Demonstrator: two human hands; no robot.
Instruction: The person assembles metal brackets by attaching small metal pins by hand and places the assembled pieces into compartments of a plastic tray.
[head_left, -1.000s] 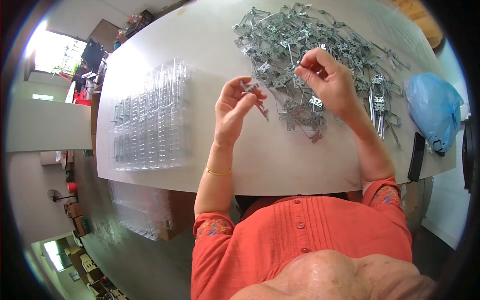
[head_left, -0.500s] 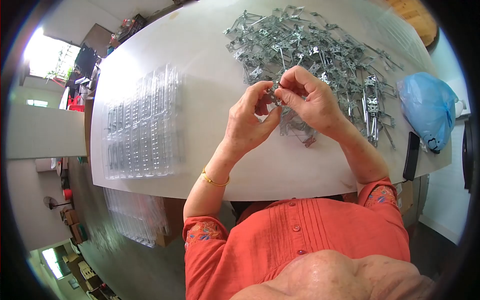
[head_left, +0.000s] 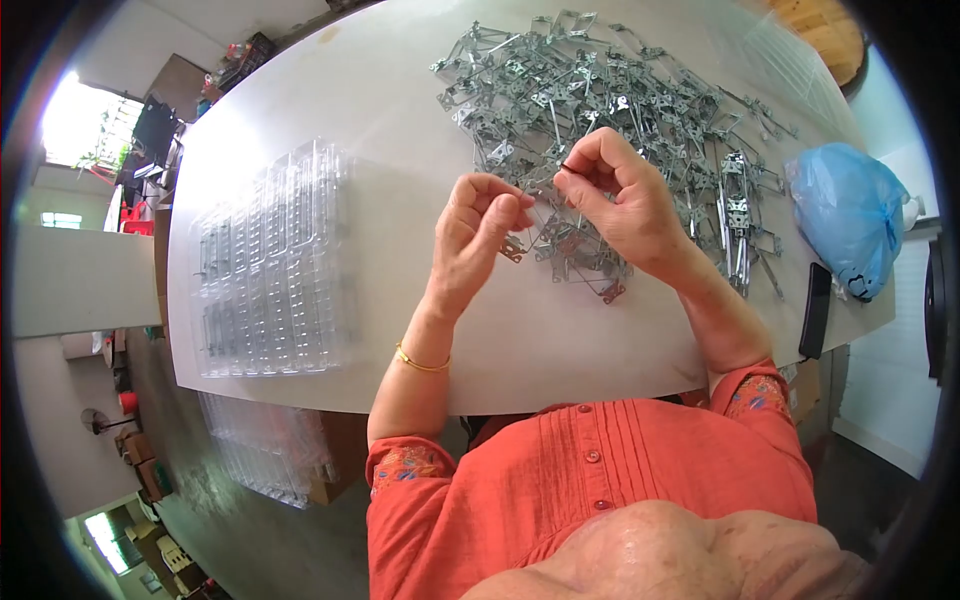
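Observation:
My left hand [head_left: 470,235] is closed, thumb and fingers pinched together. A small metal bracket [head_left: 512,248] with holes pokes out beneath its fingers, seemingly held there. My right hand [head_left: 618,205] is also closed in a pinch, a short way to the right and slightly higher. Something small and dark shows at its fingertips, too small to name. Under and behind both hands spreads a heap of metal linkage pieces [head_left: 590,100], thin rods joined to punched plates. A few loose linkages [head_left: 585,255] lie just below the right hand.
Clear plastic trays [head_left: 270,270] with metal parts lie on the white table [head_left: 420,385] at left. More trays [head_left: 265,450] sit below the table edge. At right are a tied blue plastic bag [head_left: 850,220] and a black phone [head_left: 816,310].
My hands have come apart: the left has moved left and slightly down, the right stays near its place. The bracket below the left fingers now shows. The view has shifted slightly.

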